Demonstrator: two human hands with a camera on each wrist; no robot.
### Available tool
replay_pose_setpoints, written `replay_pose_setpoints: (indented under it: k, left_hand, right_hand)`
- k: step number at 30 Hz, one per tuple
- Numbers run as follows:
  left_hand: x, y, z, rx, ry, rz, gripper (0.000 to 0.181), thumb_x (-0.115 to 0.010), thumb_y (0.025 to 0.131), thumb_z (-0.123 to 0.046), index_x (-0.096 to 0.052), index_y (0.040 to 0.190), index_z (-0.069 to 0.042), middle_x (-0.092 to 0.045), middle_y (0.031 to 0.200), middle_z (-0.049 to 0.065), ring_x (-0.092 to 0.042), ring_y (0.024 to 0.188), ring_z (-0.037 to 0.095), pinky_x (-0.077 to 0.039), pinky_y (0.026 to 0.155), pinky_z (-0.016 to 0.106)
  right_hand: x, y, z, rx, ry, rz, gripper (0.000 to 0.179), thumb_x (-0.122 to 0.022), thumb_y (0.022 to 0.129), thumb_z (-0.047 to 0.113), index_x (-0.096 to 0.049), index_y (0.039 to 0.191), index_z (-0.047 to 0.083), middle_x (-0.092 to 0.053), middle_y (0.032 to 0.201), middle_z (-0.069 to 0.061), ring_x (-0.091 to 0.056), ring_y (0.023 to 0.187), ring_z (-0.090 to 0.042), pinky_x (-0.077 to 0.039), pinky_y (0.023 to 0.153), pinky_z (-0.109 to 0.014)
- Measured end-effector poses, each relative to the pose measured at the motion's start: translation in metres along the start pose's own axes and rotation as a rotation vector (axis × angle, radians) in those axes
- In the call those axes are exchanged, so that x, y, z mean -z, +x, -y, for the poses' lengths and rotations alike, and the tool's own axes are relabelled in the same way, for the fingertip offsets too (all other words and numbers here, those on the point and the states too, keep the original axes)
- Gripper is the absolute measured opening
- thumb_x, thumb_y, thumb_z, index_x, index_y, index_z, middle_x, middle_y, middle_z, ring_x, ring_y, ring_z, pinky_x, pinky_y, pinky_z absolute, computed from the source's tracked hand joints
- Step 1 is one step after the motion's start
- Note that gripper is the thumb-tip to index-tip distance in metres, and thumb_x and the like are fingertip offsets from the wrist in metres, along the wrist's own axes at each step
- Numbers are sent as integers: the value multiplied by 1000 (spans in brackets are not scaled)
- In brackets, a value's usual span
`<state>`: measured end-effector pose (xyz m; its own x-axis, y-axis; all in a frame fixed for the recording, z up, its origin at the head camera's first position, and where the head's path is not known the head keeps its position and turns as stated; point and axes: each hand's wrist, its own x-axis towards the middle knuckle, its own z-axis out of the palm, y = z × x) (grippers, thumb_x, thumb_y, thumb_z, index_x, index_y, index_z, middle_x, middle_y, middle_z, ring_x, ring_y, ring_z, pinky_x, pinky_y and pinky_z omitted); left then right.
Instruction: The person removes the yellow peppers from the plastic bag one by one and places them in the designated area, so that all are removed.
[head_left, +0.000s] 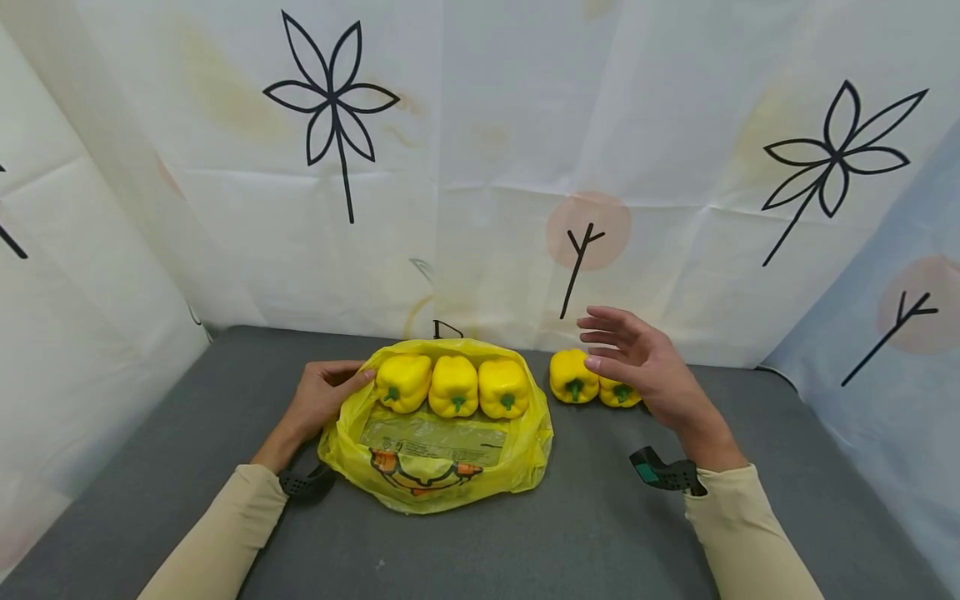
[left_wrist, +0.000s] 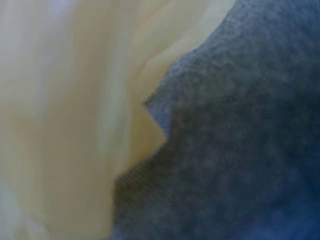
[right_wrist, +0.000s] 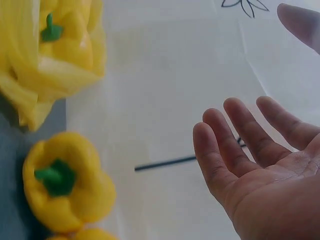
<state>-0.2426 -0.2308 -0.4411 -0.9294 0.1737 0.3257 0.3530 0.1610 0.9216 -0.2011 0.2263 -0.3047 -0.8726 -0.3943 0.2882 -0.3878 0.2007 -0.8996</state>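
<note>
A yellow plastic bag (head_left: pixel 435 487) lies with its mouth wide, and three yellow bell peppers (head_left: pixel 453 386) sit in a row along its far side. At the bag's left rim, my left hand (head_left: pixel 318 402) pinches the plastic between thumb and fingers. The left wrist view shows just the blurred bag (left_wrist: pixel 65 120) beside grey cloth. My right hand (head_left: pixel 648 367) is raised, fingers spread and nothing in them, over two more yellow bell peppers (head_left: pixel 572 377) right of the bag. It partly covers the farther one (head_left: pixel 619 392). Its palm (right_wrist: pixel 280 190) shows in the right wrist view.
The dark grey table (head_left: pixel 585 517) runs back to a white cloth wall (head_left: pixel 495 108) printed with black flowers and twigs. More printed cloth (head_left: pixel 900 400) hangs at the right side. Each wrist wears a black strap (head_left: pixel 667 472).
</note>
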Motion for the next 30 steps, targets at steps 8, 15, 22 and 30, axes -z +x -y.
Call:
replay_pose_setpoints:
  k: [8, 15, 22, 30]
  left_hand:
    - [0, 0, 0, -4, -12, 4, 30, -67, 99, -10, -70, 123, 8, -76, 108, -1, -73, 90, 14, -62, 75, 31]
    - [0, -1, 0, 4, -9, 4, 30, -68, 100, -11, -70, 123, 8, -76, 108, 1, -73, 88, 15, -62, 73, 32]
    - [1, -1, 0, 14, -6, 3, 31, -67, 100, -12, -69, 124, 8, -76, 109, 0, -73, 89, 14, -62, 73, 31]
    - [0, 0, 1, 11, 15, 6, 31, -67, 100, -13, -70, 124, 7, -75, 109, 5, -73, 89, 14, -62, 74, 30]
  right_hand:
    - [-27, 19, -2, -16, 49, 72, 64, -69, 96, 5, -40, 153, 4, -44, 149, -21, -47, 134, -34, -46, 107, -29]
    - [-41, 26, -7, -26, 107, 100, 64, -70, 96, 5, -40, 153, 4, -44, 149, -21, -44, 136, -41, -46, 108, -34]
    - [-50, 30, -16, -49, 105, 113, 64, -73, 94, 7, -42, 151, 5, -46, 147, -20, -42, 136, -44, -37, 114, -56]
    - [-60, 32, -30, -91, 40, 126, 66, -75, 94, 13, -44, 152, 9, -48, 147, -18, -45, 135, -39, -37, 113, -56]
